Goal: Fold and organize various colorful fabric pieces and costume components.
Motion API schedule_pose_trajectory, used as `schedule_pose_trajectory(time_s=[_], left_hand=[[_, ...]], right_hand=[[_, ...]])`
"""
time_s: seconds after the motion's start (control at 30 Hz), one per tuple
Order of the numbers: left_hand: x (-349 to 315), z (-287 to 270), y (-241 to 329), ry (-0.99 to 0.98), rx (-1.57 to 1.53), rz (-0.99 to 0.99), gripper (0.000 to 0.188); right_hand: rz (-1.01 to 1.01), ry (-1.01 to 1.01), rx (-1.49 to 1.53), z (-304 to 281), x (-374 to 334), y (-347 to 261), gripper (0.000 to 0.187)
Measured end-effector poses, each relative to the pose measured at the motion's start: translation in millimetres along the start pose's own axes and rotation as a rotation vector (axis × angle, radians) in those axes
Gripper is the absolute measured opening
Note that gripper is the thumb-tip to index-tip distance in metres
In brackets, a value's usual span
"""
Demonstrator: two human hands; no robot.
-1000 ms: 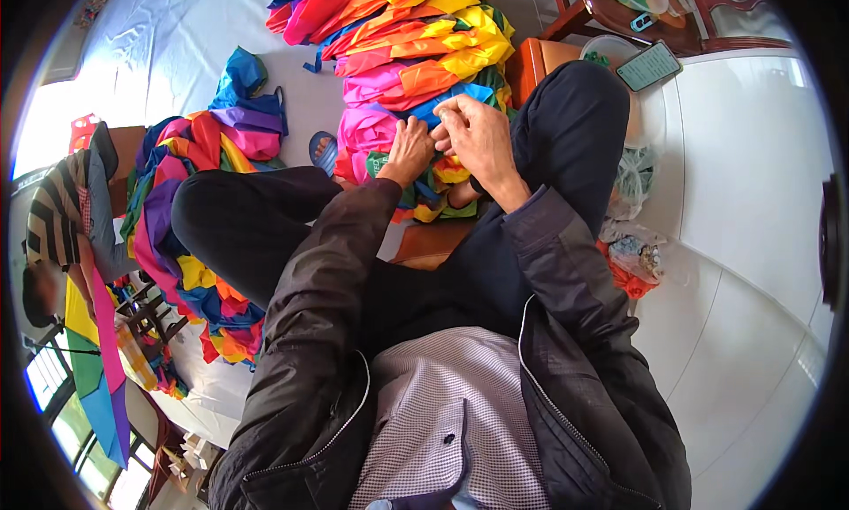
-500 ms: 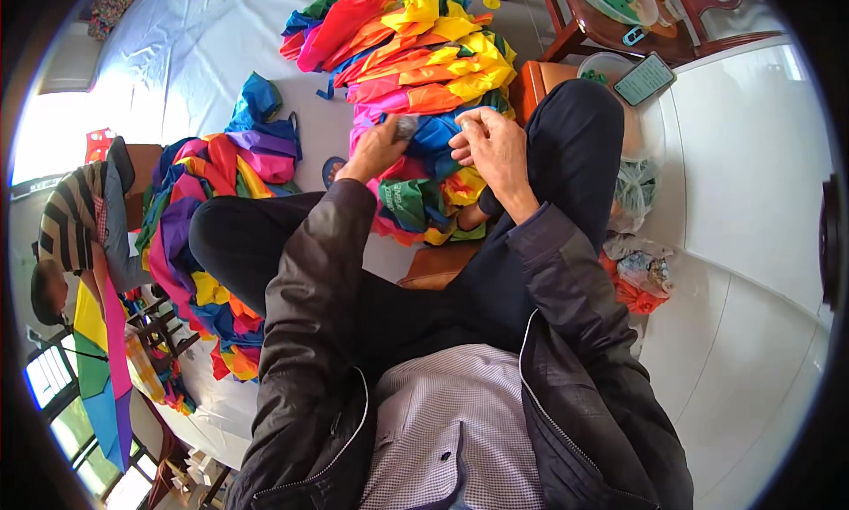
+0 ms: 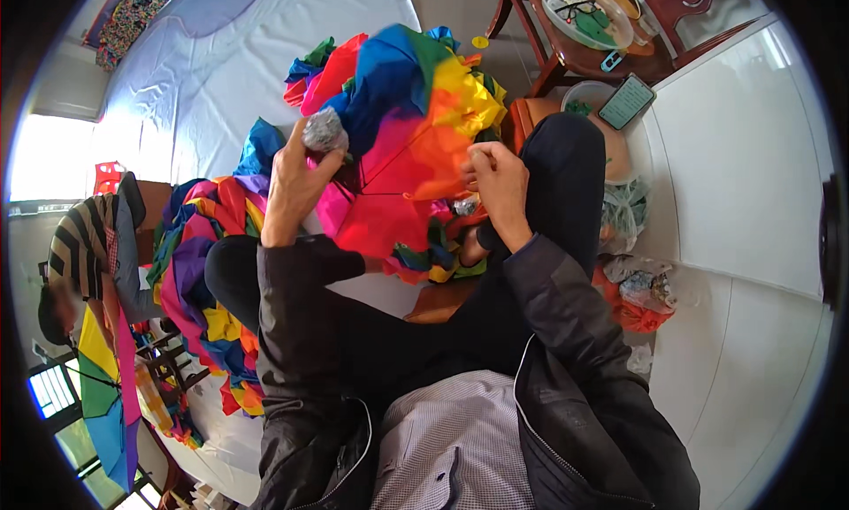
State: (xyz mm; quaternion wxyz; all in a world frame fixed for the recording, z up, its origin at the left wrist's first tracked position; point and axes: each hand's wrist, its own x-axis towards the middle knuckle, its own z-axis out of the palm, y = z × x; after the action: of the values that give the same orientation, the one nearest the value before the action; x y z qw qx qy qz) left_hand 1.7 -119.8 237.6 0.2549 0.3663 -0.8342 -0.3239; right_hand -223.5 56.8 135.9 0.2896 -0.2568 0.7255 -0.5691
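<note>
A rainbow umbrella (image 3: 380, 223) spreads partly open in front of me, its dark ribs showing and some panels blurred. My left hand (image 3: 296, 178) is closed round its handle end, a rounded knob (image 3: 325, 130) in silvery, crinkled wrapping. At the edge of the orange panel, my right hand (image 3: 501, 183) is pinched closed; whatever lies between its fingertips is too small to make out. Beneath the umbrella lies a heap of folded rainbow umbrellas (image 3: 482, 112). Another silvery lump (image 3: 464, 207) shows just below my right hand.
More multicoloured umbrellas (image 3: 190, 254) are piled at left on a pale sheet (image 3: 239, 59). Beyond, a person in a striped top (image 3: 84, 245) is beside an open rainbow umbrella (image 3: 97, 360). At right are a phone (image 3: 626, 102), a wooden chair (image 3: 553, 68) and plastic bags (image 3: 641, 311).
My left hand has moved left and slightly up with the wrapped handle. The umbrella has come up off the heap and spread. My right hand has shifted slightly lower.
</note>
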Motion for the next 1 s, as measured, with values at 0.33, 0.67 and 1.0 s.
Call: schedule_pose_trajectory(time_s=[0.33,0.67,1.0], left_hand=[[-29,-21,17,-0.033,-0.229,-0.002,0.041],[-49,-52,17,-0.080,-0.868,0.023,0.042],[-57,-20,24,-0.168,-0.978,-0.053,0.044]], right_hand=[[-0.035,0.178,0.162,-10,11,23,0.032],[0.430,-0.119,1.132,-17,7,19,0.049],[0.450,-0.244,1.037,-11,15,26,0.053]])
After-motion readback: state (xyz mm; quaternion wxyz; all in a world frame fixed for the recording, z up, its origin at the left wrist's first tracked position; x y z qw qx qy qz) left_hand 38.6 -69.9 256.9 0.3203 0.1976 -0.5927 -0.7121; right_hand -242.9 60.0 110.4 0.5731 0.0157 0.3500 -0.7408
